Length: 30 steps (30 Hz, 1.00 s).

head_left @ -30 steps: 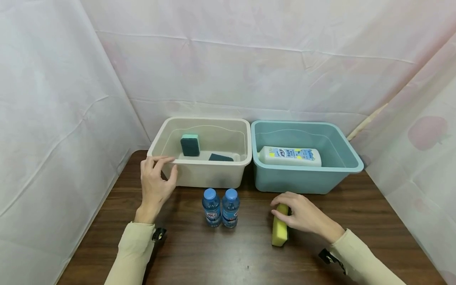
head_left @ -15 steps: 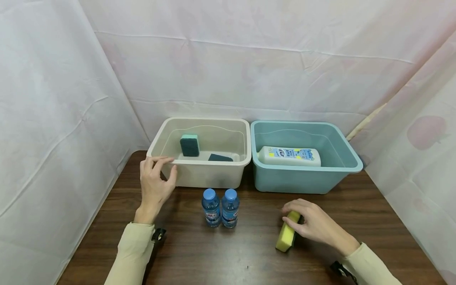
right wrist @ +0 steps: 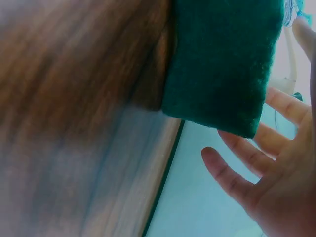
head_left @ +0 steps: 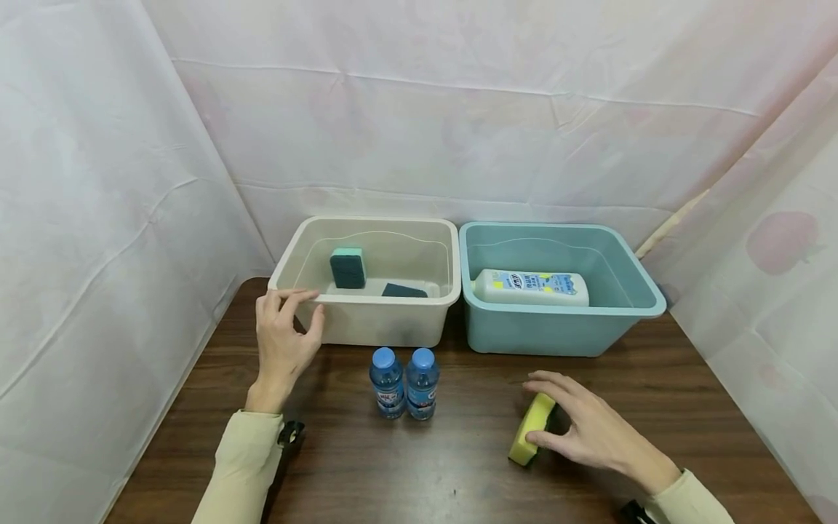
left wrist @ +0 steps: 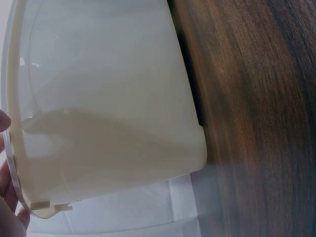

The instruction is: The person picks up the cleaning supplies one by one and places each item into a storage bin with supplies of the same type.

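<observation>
My left hand (head_left: 283,349) holds the front left of the beige plastic bin (head_left: 386,324), fingers curled over its rim and thumb on the outer side. In the left wrist view only fingertips (left wrist: 6,187) show at the rim. A yellow scouring sponge (head_left: 530,433) stands on its narrow side on the table at the right. Around it my right hand (head_left: 592,429) is spread, thumb by the near side and fingers over the far end. The right wrist view shows the sponge's dark green scouring face (right wrist: 222,64) with loosely spread fingers (right wrist: 229,177) beyond it.
Two small blue-capped water bottles (head_left: 389,397) stand side by side before the beige bin, which contains two green sponges (head_left: 347,269). A blue-green bin (head_left: 543,335) alongside holds a white labelled bottle (head_left: 532,288) lying down. White curtains (head_left: 419,131) enclose the wooden table (head_left: 406,480).
The right hand drew the sponge toward the near right, turning it slightly, then its fingers loosened and spread from it. The left hand stayed at the beige bin's rim.
</observation>
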Each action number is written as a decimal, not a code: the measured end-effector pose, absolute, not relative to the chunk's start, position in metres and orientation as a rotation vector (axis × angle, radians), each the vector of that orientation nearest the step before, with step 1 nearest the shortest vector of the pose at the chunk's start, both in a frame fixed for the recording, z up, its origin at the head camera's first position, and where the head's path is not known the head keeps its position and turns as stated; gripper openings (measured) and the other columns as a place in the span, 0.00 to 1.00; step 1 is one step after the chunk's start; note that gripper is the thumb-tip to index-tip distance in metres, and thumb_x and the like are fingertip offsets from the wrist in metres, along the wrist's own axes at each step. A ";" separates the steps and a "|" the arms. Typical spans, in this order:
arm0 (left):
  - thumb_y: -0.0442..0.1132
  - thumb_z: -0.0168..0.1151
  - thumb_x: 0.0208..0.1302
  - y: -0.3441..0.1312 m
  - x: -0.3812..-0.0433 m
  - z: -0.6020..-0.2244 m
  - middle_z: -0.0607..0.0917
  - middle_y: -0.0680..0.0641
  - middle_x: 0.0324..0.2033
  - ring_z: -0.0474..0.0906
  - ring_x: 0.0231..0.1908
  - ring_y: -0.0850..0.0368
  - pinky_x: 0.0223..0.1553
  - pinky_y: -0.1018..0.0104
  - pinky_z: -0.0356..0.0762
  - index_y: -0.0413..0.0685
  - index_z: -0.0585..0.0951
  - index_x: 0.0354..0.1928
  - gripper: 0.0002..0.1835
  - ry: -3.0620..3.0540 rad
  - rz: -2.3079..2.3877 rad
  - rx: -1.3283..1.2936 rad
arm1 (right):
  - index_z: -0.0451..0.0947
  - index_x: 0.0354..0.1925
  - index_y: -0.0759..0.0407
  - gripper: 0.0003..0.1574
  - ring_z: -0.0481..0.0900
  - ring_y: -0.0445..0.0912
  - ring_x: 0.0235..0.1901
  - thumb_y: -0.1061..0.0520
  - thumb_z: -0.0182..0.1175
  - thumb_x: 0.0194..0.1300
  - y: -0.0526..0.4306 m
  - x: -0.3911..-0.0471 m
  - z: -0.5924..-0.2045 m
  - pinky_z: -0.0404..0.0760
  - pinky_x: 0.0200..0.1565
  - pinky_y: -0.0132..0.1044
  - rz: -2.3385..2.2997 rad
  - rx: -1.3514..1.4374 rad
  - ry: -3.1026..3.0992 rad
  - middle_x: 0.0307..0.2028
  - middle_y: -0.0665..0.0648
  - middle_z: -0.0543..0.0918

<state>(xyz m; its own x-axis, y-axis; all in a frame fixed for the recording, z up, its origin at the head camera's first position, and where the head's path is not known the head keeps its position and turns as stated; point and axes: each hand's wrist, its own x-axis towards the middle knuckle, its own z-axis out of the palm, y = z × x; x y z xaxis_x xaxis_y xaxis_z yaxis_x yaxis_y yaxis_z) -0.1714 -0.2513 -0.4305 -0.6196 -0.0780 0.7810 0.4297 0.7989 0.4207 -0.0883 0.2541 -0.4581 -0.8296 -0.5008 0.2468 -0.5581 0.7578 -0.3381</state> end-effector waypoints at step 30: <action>0.41 0.68 0.67 -0.250 -0.171 -0.429 0.83 0.36 0.50 0.73 0.52 0.31 0.57 0.39 0.70 0.44 0.89 0.49 0.13 -2.127 -0.753 -0.258 | 0.68 0.78 0.48 0.57 0.80 0.56 0.66 0.26 0.72 0.60 0.214 -0.092 -0.478 0.84 0.56 0.59 0.782 0.622 -2.870 0.72 0.56 0.76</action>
